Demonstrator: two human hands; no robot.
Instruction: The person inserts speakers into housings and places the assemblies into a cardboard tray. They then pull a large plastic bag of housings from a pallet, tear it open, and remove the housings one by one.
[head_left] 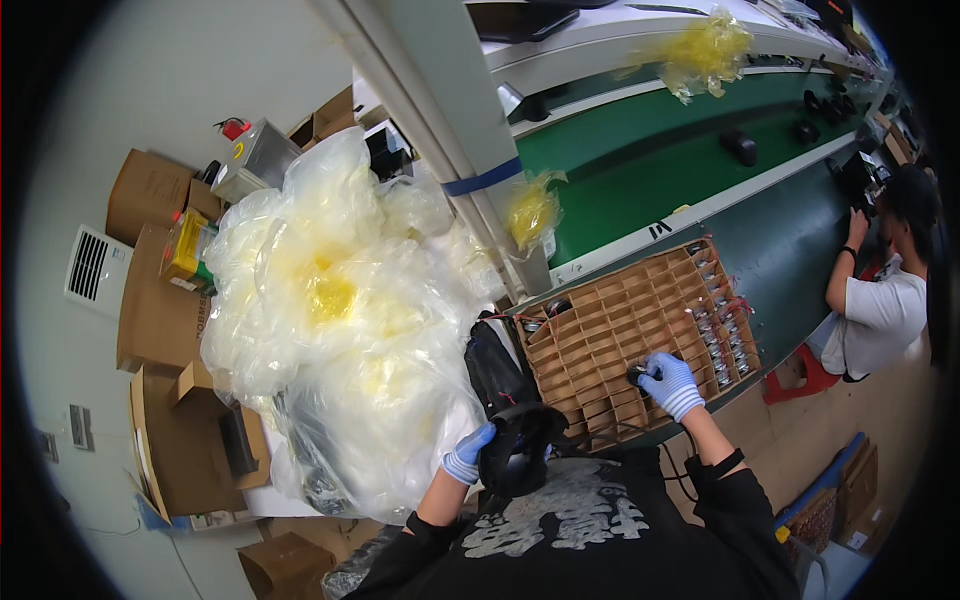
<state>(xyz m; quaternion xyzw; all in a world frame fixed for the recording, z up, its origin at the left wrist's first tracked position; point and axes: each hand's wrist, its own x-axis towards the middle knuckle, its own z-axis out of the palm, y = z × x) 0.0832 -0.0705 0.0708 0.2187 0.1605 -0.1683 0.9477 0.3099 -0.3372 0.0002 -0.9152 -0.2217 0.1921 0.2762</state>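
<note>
Brown cardboard boxes (pixel 160 290) far left, then a big heap of clear and yellowish plastic bags (pixel 330 300). Next, left hand (pixel 466 455), striped glove: fingers clamped on the left side of a black housing (pixel 510 455), held up in front of the torso; some fingers hidden behind it. Housing looks hollow, stiff, probably light, maybe slick under gloves; best taken by the outer wall, clear of the opening. Dark cable close to it, running right. Black elongated item (pixel 495 365) just beyond, beside the cardboard divider tray (pixel 590 335) on the bench (pixel 790 245). Over the tray's near side, small dark part (pixel 634 374) in the right hand (pixel 672 385), fingertips together on it. Probably light, rigid, perhaps fragile; pinch by the rim, no tugging on wires. Wired metallic parts (pixel 722 345) fill the tray's right-hand cells. Co-worker (pixel 890 305) seated far right.
</note>
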